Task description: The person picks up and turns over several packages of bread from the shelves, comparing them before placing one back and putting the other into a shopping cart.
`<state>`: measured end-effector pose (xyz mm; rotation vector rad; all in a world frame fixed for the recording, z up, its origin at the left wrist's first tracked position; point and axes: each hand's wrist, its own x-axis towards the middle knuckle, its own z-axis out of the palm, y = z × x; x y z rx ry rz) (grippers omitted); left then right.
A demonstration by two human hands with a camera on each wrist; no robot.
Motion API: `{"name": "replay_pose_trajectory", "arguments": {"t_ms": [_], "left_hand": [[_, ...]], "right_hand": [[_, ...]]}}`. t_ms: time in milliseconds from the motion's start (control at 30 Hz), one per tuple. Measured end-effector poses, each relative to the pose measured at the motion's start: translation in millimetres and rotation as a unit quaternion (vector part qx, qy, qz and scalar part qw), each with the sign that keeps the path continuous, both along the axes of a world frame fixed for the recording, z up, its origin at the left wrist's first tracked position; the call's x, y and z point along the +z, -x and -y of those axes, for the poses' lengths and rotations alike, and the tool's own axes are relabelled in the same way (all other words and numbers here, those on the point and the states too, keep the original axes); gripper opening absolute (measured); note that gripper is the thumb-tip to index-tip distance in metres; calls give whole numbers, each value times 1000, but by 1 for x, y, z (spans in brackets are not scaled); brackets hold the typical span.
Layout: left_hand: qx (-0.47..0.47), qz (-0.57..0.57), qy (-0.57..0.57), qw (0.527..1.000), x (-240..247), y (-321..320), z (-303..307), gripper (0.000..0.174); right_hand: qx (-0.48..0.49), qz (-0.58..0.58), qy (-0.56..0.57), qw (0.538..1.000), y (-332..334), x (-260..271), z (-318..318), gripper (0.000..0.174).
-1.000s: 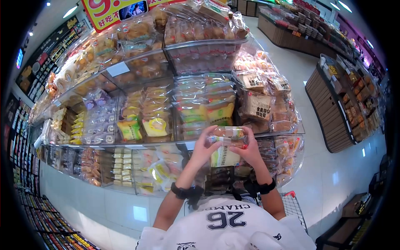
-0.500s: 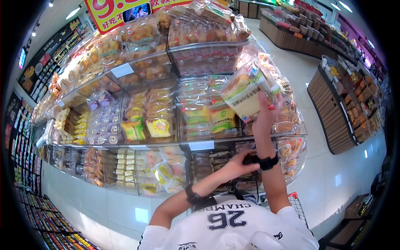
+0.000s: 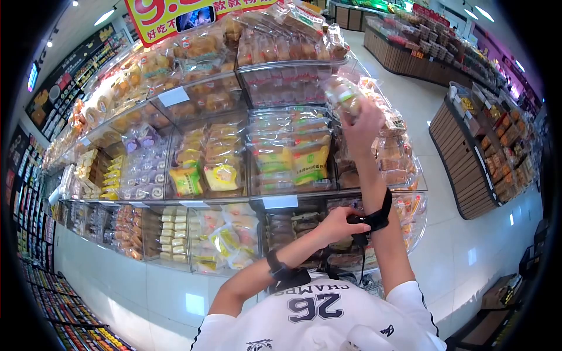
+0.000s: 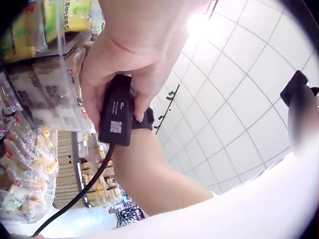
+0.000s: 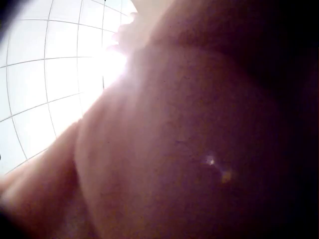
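My right hand (image 3: 364, 126) holds a clear-wrapped bread pack (image 3: 344, 93), blurred, over the packs at the right end of the middle shelf. In the head view my left hand (image 3: 338, 226) is at the right wrist. The left wrist view shows the left hand (image 4: 132, 55) with thumb and fingers gripping a black box-shaped device (image 4: 116, 109) with a cable, beside the black strap (image 4: 144, 119) on the right wrist. The right wrist view is filled by skin close to the lens; the right fingertips and the pack cannot be made out there.
Tiered clear bins hold wrapped breads, among them green and yellow packs (image 3: 309, 166). A white label (image 3: 280, 202) sits on the shelf edge below them. To the right, across the tiled floor (image 3: 436, 225), stands a wood-sided display (image 3: 462, 158). Above is a yellow and red sign (image 3: 153, 22).
The pack, at first between both hands near the shelf edge, has moved up and rightward in the right hand and tilted. The left hand has let go of it and moved to the right wrist.
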<state>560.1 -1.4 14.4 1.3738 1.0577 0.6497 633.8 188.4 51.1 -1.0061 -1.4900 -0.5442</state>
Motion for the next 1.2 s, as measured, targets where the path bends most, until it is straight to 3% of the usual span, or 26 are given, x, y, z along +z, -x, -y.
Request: {"name": "replay_pose_trajectory", "arguments": {"t_ms": [67,100,167,200,233,333,367,433,467,500,567,600,667,700,767,800,833,867,900,933,967,1067,1200], "left_hand": [[-10,-13,19,1000,-3,-1,-2,44],[-15,-20,28,999,-5,-1,-4,44],[-44,62,-5,997,-29,3,-7,44],[-59,102,-19,993,-37,5,-7,44],[-73,111,13,991,-28,9,-4,46],[-81,185,-38,979,-41,15,-3,46],[-38,177,19,983,-46,21,-4,39],[62,195,112,972,-44,47,-7,19],[135,171,125,968,-45,64,-8,17],[235,180,48,954,-47,71,-2,24],[234,227,-17,945,-45,84,-2,50],[217,242,-74,943,-42,87,2,58],[195,215,4,957,-38,90,7,69],[191,228,-18,955,-33,91,8,64],[189,246,102,945,-24,95,13,54],[186,254,162,935,-23,95,15,49],[166,222,127,952,-43,93,16,38],[107,206,113,966,-57,94,19,35],[139,164,90,973,-97,95,29,33],[171,119,69,976,-137,96,39,31],[130,76,43,988,-150,103,55,31],[8,5,-10,1000,-151,125,100,31],[-28,-15,-40,999,-150,125,122,31]], "right_hand": [[31,103,-4,994,0,-3,3,54],[31,71,-3,997,4,-1,7,54],[157,-205,86,962,13,4,10,57],[214,-338,130,907,19,6,15,58],[343,-475,133,800,27,23,37,57],[426,-521,270,688,21,9,54,56],[444,-491,334,671,15,11,67,50],[463,-409,345,707,5,0,82,52],[472,-366,349,722,0,-7,89,53],[459,-310,359,751,-6,-14,96,55],[429,-196,375,798,-14,-26,110,59],[450,-170,441,758,-15,-22,123,65],[490,-227,485,688,-9,-47,134,67],[441,-189,491,727,-9,-40,141,70],[283,-19,347,894,-1,-24,156,71],[191,67,261,944,4,-22,161,72],[252,111,229,934,9,-30,165,76],[334,176,173,910,14,-36,168,59],[390,228,155,879,20,-41,178,37],[469,318,293,770,31,-22,191,22],[536,248,227,774,42,-46,197,21],[588,288,329,680,51,-84,215,20],[589,291,351,667,45,-91,223,19]]}}
